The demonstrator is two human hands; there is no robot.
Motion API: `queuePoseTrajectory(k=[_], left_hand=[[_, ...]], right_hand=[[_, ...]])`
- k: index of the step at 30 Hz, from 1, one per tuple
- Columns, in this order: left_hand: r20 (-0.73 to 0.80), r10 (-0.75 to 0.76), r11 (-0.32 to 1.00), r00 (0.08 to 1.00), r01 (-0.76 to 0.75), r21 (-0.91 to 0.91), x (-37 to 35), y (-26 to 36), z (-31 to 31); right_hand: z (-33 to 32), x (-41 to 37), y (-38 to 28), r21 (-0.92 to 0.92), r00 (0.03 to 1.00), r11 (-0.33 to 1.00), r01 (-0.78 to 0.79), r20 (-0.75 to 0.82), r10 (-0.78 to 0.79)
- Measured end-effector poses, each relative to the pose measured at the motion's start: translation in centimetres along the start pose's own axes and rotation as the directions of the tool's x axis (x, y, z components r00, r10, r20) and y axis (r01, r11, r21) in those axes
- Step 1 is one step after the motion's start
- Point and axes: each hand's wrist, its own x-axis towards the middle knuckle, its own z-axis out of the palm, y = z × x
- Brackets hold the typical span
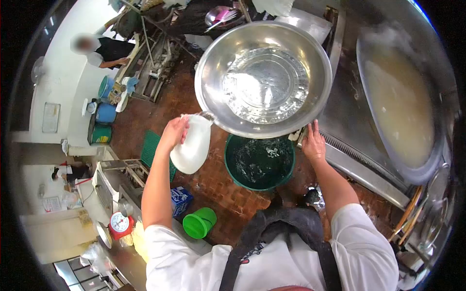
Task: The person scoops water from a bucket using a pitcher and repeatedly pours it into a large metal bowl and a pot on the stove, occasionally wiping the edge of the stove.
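A large shiny steel basin (264, 87) with a little clear liquid in its bottom fills the upper middle of the head view. My left hand (175, 133) grips the edge of a white bowl-like scoop (191, 151), tilted beside the basin's lower left rim. Something blurred shows where the scoop's tip meets that rim. At the lower right rim is my right hand (314, 143), fingers stretched out and slightly apart, fingertips at the metal. Below the basin stands a dark green tub (230, 167) with wet, whitish patches inside. What supports the basin is hidden.
To the right, a big vat (400, 104) of cloudy, steaming liquid is set in a steel counter (340, 109). A bright green bucket (199, 223) and a blue box (180, 200) sit on the brick floor. A red scale (120, 223) stands lower left. Two people work farther off.
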Motion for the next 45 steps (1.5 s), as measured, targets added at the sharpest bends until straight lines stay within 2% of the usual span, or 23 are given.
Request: queuePoseTrajectory(k=[3, 7, 10, 15, 20, 26, 29, 33, 38, 40, 43, 45], left_hand=[[0.082, -0.003, 0.997, 0.997, -0.003, 0.076, 1.8, 2.2, -0.1], [0.14, -0.039, 0.979, 0.989, 0.01, 0.202, 3.5, 4.4, 0.5], [0.161, -0.05, 0.961, 0.986, 0.003, 0.275, 4.0, 5.3, 0.6], [0.266, -0.11, 0.916, 0.958, -0.006, 0.401, 5.0, 6.1, 2.2], [0.392, -0.095, 0.885, 0.915, -0.103, 0.454, 5.2, 7.0, 5.3], [0.429, -0.118, 0.718, 0.895, -0.221, 0.66, 6.2, 9.3, 11.0], [0.447, -0.102, 0.548, 0.889, -0.324, 0.771, 5.8, 11.9, 14.0], [0.51, 0.017, 0.361, 0.86, -0.481, 0.799, 5.6, 14.4, 17.2], [0.402, 0.135, 0.255, 0.906, -0.424, 0.869, 5.9, 15.2, 18.8], [0.353, 0.196, 0.248, 0.915, -0.395, 0.885, 4.6, 16.7, 17.9], [0.25, 0.473, 0.339, 0.845, -0.437, 0.833, 1.3, 17.3, 14.3], [-0.001, 0.659, 0.464, 0.753, -0.405, 0.787, 2.0, 13.3, 11.8]], right_hand=[[0.8, -0.1, 0.4, 0.031, 0.998, 0.999, 0.031, -0.06, -0.029], [0.5, -0.2, 0.2, 0.027, 0.998, 1.0, 0.013, -0.059, -0.012], [-0.2, 0.0, -0.1, 0.029, 0.999, 0.999, -0.023, 0.027, 0.023], [0.7, -0.4, 0.8, 0.086, 0.997, 0.996, 0.04, -0.073, -0.034], [1.1, -0.2, 0.8, 0.04, 0.998, 0.999, 0.022, -0.059, -0.019], [1.9, -0.3, 1.2, 0.02, 0.998, 0.999, 0.029, -0.055, -0.028], [1.3, -0.4, 1.1, 0.018, 1.0, 1.0, 0.012, -0.029, -0.011], [1.7, -0.3, 1.2, 0.016, 0.999, 1.0, 0.018, -0.039, -0.017], [2.0, -0.1, 1.2, 0.009, 0.999, 1.0, 0.012, -0.04, -0.011], [1.9, -0.2, 1.2, 0.008, 1.0, 1.0, 0.001, -0.029, -0.001], [1.8, -0.2, 1.1, 0.004, 1.0, 1.0, -0.007, -0.013, 0.007], [1.7, -0.1, 1.1, -0.003, 1.0, 1.0, -0.008, -0.012, 0.008]])
